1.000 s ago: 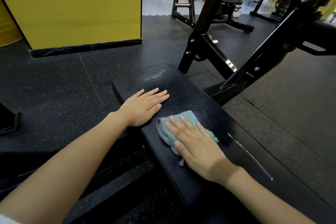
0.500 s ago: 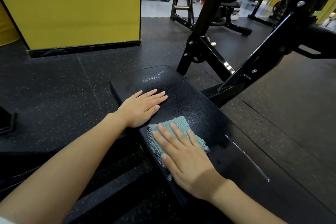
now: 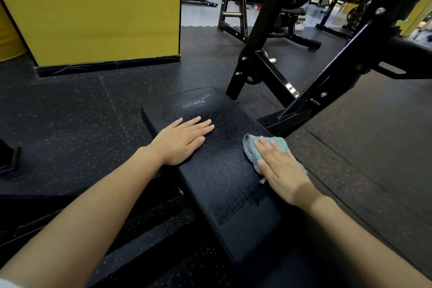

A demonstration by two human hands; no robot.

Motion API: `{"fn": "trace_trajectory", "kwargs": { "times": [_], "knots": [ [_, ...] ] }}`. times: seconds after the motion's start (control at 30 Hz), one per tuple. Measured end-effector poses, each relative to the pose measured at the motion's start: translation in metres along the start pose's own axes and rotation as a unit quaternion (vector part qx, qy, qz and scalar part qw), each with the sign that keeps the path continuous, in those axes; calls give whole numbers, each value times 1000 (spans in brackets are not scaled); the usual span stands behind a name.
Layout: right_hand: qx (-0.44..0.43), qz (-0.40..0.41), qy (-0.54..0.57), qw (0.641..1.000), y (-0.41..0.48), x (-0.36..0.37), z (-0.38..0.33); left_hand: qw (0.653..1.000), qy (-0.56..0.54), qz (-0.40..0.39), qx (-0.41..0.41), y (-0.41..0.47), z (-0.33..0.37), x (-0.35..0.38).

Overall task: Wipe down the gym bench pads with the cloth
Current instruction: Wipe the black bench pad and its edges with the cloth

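Cloth [image 3: 278, 143], teal: right edge of pad [image 3: 222, 184], pressed under flat right hand [image 3: 281, 172]. Left hand [image 3: 184, 141] flat on pad, holding nothing. Pad's long axis runs upper-left to lower-right; dry stretch probably lower.

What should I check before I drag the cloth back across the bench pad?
1. Right hand flat on the cloth, fingers straight and pressing: ok.
2. Left hand flat on the bench pad, apart from the cloth: ok.
3. Cloth fully on the pad: not ok. It sits at the pad's right edge and seems to hang over it.
4. Far end wetted: ok. Damp streaks show there.
5. Near end wiped: cannot tell. The surface there looks dull and partly streaked.
6. Steel frame out of the stroke path: ok. It stands beyond the pad's right side.
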State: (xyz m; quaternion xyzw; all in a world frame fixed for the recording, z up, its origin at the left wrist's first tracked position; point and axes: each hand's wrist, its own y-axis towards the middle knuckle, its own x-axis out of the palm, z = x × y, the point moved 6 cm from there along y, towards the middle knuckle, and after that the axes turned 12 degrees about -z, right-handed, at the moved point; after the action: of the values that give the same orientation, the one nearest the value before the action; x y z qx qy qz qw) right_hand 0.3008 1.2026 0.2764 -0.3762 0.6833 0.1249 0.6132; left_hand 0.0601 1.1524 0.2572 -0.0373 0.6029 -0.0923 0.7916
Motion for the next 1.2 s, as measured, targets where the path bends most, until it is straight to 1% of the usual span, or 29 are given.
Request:
{"fn": "trace_trajectory", "kwargs": {
  "times": [0.1, 0.17, 0.27, 0.37, 0.43, 0.5, 0.6, 0.8, 0.87, 0.93, 1.0, 1.07, 1.2],
  "knots": [
    [33, -4, -2, 999, 2, 6, -6, 1000, 4, -7, -8, 1, 1, 0],
    [31, -5, -12, 999, -1, 12, -16, 1000, 7, -10, -16, 1, 4, 0],
    [-20, -1, -38, 999, -13, 20, -34, 1000, 2, -18, -18, -1, 9, 0],
    [-87, -18, -48, 995, -29, 29, -44, 1000, 3, -26, -15, -2, 13, -1],
    [-105, -22, -65, 992, -37, 31, -45, 999, 8, -33, -14, -4, 16, -1],
    [-100, -20, -69, 992, -40, 30, -39, 999, 12, -39, -10, -7, 22, 0],
    [-76, -12, -46, 996, -38, 26, -20, 999, 14, -50, 4, -10, 33, 3],
    [5, 12, -14, 1000, -19, 7, 38, 997, 14, -59, 48, -11, 63, 10],
    [24, 13, -5, 1000, -17, 5, 44, 996, 19, -60, 66, -10, 76, 13],
    [33, 7, -26, 999, -19, 8, 41, 995, 22, -62, 80, -7, 88, 16],
    [30, 8, -58, 998, -28, 12, 36, 994, 25, -62, 90, -4, 96, 19],
    [3, 21, -68, 997, -46, 19, 32, 993, 27, -59, 96, -2, 100, 21],
    [-46, 11, -11, 999, -92, 34, 22, 993, 34, -50, 102, -2, 98, 24]
  ]
}}
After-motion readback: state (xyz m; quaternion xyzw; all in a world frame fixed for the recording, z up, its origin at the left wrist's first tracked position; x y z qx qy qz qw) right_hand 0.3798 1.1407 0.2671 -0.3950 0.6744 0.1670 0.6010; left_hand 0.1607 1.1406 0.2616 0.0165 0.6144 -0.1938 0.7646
